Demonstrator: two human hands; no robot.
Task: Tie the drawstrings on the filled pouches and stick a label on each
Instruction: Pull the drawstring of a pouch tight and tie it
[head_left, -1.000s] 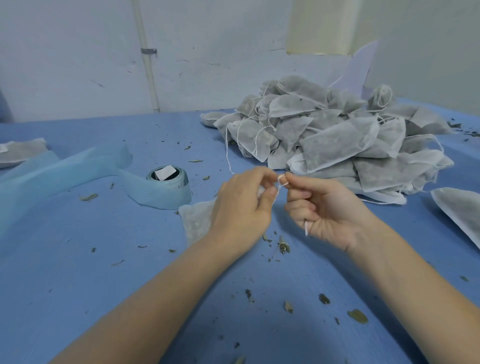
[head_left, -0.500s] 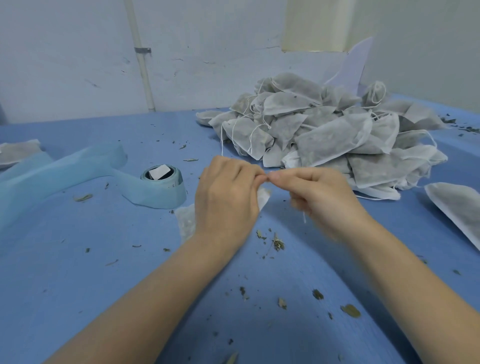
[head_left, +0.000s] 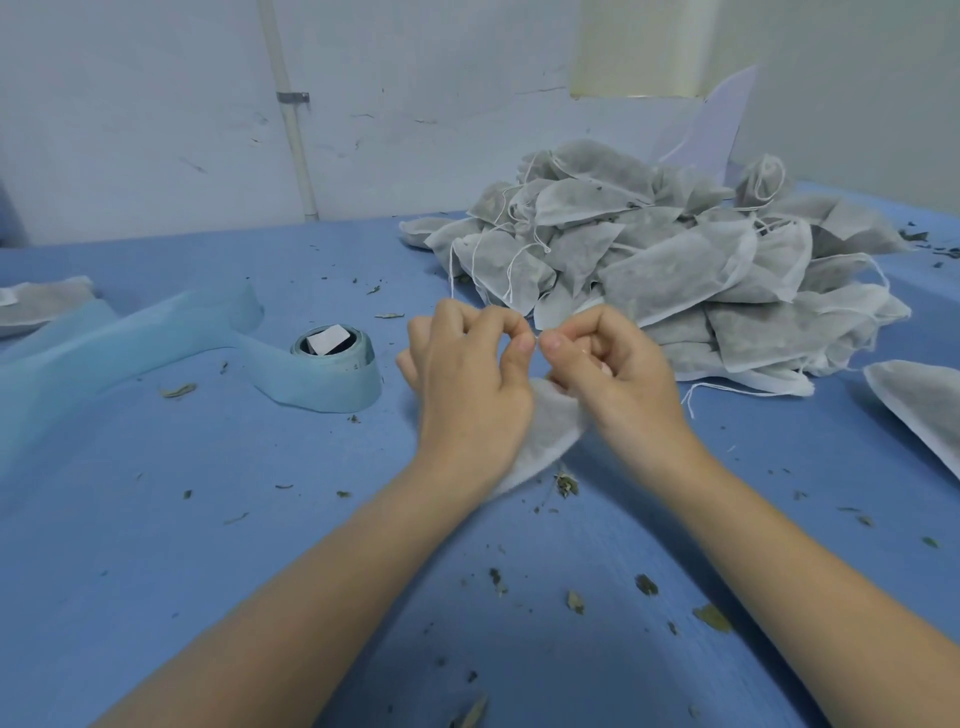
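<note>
A white filled pouch (head_left: 540, 441) lies on the blue table (head_left: 208, 519) under both my hands, mostly hidden by them. My left hand (head_left: 467, 379) and my right hand (head_left: 608, 364) sit side by side above it, fingers curled, fingertips meeting at the pouch's thin white drawstring, which each hand pinches. A large heap of filled pouches (head_left: 675, 260) with loose strings is piled just behind my hands. A roll of pale blue label backing (head_left: 332, 364) with a white label in its core stands to the left.
The roll's blue strip (head_left: 130, 338) trails off to the left edge. One more pouch (head_left: 924, 405) lies at the right edge and another (head_left: 41, 301) at the far left. Dried leaf bits are scattered over the table. A white wall with a pipe (head_left: 291, 114) runs behind.
The white loop seen between my fingertips a second ago is gone; both hands have closed tighter together, with the pouch now showing beneath and between them.
</note>
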